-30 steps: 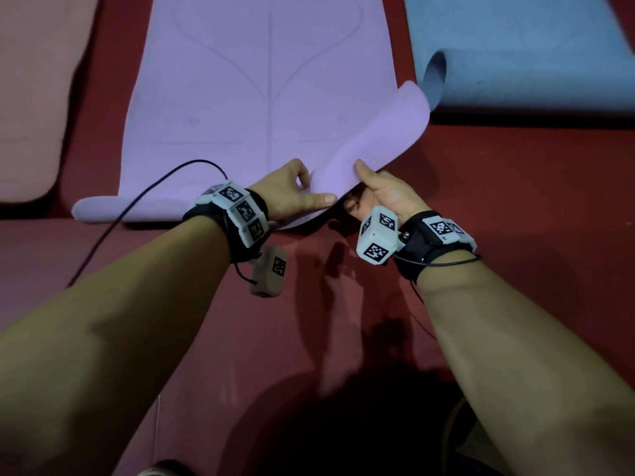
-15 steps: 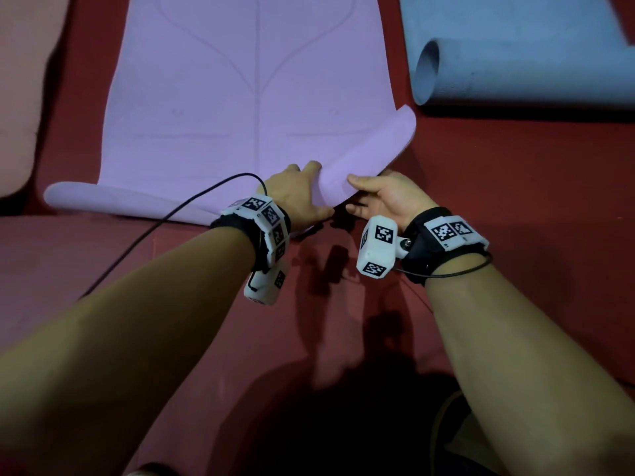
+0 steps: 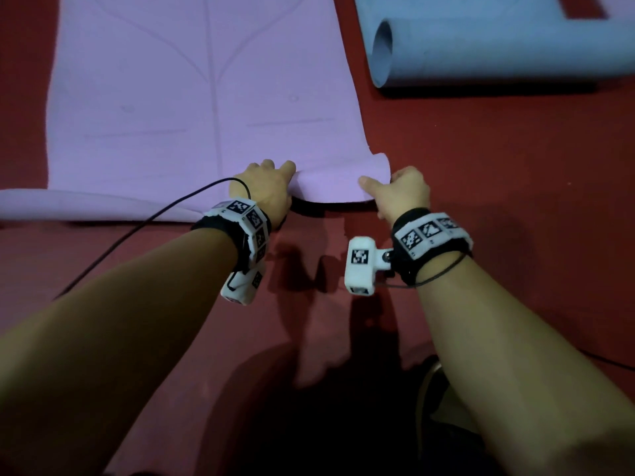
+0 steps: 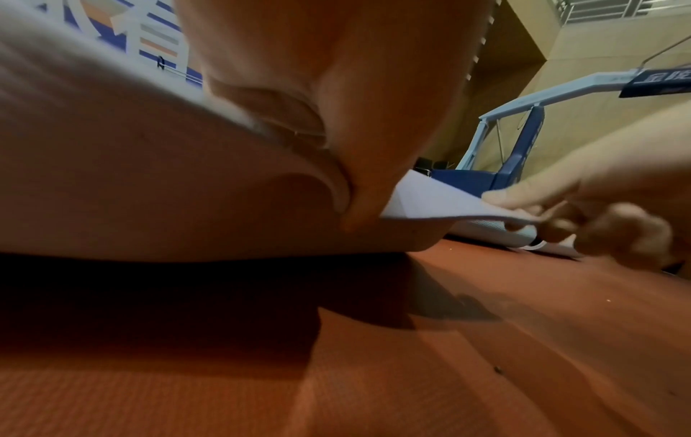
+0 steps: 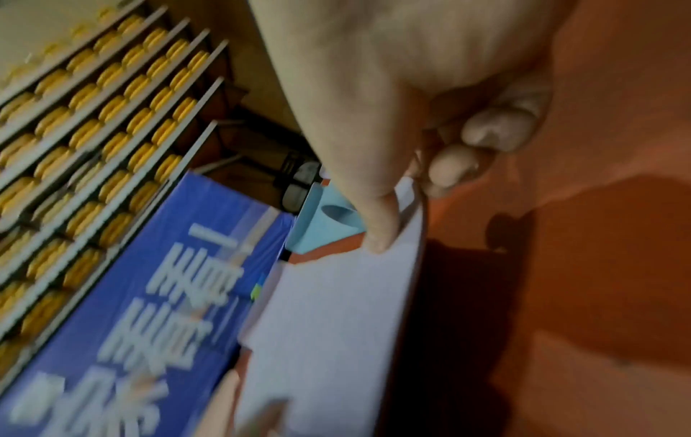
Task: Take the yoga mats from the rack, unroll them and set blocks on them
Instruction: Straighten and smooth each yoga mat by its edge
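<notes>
A purple yoga mat [image 3: 192, 97] lies unrolled on the red floor [image 3: 498, 173]. Both hands hold its near right corner low over the floor. My left hand [image 3: 271, 182] grips the near edge, thumb over the mat [image 4: 430, 201] in the left wrist view. My right hand [image 3: 395, 187] pinches the corner itself. In the right wrist view its thumb lies on top of the mat [image 5: 336, 325] and its fingers [image 5: 497, 130] are curled beneath. A dark gap shows under the lifted edge. No blocks are in view.
A blue mat [image 3: 498, 46], its near end still rolled, lies at the upper right [image 5: 325, 224]. The purple mat's near left edge [image 3: 68, 204] curls up. A black cable [image 3: 137, 228] trails left from my left wrist. A blue banner [image 5: 149, 310] stands beyond.
The purple corner, raised and curled back a second ago, has come down almost flat. Both hands moved forward and apart along the edge.
</notes>
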The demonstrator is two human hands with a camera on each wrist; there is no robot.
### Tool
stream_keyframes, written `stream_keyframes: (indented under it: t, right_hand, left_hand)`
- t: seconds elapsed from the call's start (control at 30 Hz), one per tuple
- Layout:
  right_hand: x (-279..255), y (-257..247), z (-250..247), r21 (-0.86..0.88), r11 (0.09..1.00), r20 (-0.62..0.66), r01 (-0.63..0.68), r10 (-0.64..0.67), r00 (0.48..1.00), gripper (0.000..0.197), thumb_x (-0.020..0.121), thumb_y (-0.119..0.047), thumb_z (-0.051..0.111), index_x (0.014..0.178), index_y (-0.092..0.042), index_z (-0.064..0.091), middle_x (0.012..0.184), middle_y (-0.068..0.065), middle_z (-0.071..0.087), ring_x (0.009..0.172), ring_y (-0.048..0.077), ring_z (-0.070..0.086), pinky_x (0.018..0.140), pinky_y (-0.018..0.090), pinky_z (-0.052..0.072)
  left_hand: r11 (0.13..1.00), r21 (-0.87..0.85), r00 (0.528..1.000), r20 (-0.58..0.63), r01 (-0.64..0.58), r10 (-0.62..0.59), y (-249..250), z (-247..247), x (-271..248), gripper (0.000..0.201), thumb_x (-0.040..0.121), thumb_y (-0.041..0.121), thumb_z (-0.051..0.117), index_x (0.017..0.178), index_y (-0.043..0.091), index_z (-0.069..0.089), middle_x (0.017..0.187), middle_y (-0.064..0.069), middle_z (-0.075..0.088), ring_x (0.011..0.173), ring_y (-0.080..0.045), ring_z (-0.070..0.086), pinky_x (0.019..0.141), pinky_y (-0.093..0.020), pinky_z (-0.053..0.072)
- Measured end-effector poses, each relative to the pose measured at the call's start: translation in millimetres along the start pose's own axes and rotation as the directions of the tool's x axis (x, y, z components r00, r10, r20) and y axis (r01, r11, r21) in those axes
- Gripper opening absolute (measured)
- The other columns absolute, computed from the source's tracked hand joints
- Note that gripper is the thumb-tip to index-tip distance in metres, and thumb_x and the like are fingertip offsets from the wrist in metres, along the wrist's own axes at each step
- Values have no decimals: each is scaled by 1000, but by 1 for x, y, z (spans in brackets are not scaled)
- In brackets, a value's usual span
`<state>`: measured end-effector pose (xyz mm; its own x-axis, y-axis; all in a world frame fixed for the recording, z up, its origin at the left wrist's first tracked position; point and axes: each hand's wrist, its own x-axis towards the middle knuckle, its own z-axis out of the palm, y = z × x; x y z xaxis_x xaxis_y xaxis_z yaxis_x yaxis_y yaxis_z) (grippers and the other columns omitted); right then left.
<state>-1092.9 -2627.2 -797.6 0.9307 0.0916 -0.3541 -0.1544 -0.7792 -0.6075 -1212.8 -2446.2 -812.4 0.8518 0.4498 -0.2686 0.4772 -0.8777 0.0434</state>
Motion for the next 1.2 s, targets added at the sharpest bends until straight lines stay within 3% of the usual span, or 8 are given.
stream_keyframes:
  t: [0.1,0.2,0.33,0.47,0.53,0.8,0.97,1.2]
  right_hand:
    - [-8,7,3,-256,966,28,37,-31,999,54,78,-59,69,95,-8,60,87,4,66,71,27,63,61,34,50]
    - [-11,-1,12,-79,990,202,-116,129,971,38,91,-37,65,93,1,61,72,12,72,51,23,67,44,28,51]
    - [-22,-27,15,175,907,424,-383,282,861,17,92,-5,49,85,8,58,75,22,67,56,27,68,47,26,52]
    - [-24,-38,25,421,738,551,-527,253,795,55,96,-36,55,134,2,43,112,29,61,76,39,71,73,49,60]
    - [-25,-42,28,472,658,601,-587,247,760,73,89,-54,62,141,-8,37,127,27,56,84,40,69,71,49,59]
    - [-38,-61,32,438,606,680,-665,261,685,61,88,-52,66,118,0,54,73,18,67,54,27,66,41,27,50]
    - [-38,-86,34,505,702,587,-503,148,796,39,102,-34,50,75,-8,42,31,4,48,24,15,49,28,13,31]
    - [-43,-102,37,583,566,689,-583,36,724,36,98,-31,54,81,1,58,61,15,61,43,27,62,42,28,52]
  left_hand:
    - [1000,30,1000,-19,-4,4,-2,-6,-1,36,91,18,53,126,21,42,114,-11,53,104,-34,53,66,-39,36]
    - [998,58,999,-49,-3,6,1,-11,-5,36,93,15,52,127,19,40,116,-12,53,106,-34,51,65,-39,36]
    - [998,55,997,-80,-4,9,1,-14,-11,32,95,15,51,126,16,40,117,-13,52,106,-34,50,64,-38,36]
    - [997,68,996,-79,-34,40,-1,-16,-16,32,94,16,54,124,17,42,119,-12,46,104,-33,49,63,-38,36]
    - [996,72,996,-66,-51,56,0,-17,-18,34,92,16,57,123,17,43,120,-12,43,103,-32,48,62,-37,36]
    - [982,-115,988,15,-151,154,-12,-7,-30,63,82,54,67,130,20,45,119,-7,50,108,-27,50,70,-36,39]
    - [905,-423,994,110,47,0,-38,-4,-37,49,82,45,69,121,24,48,103,-5,62,96,-28,58,72,-33,43]
    - [716,-542,874,441,440,-204,-61,-14,-44,53,89,56,60,77,6,68,63,-12,72,45,-17,63,51,-24,48]
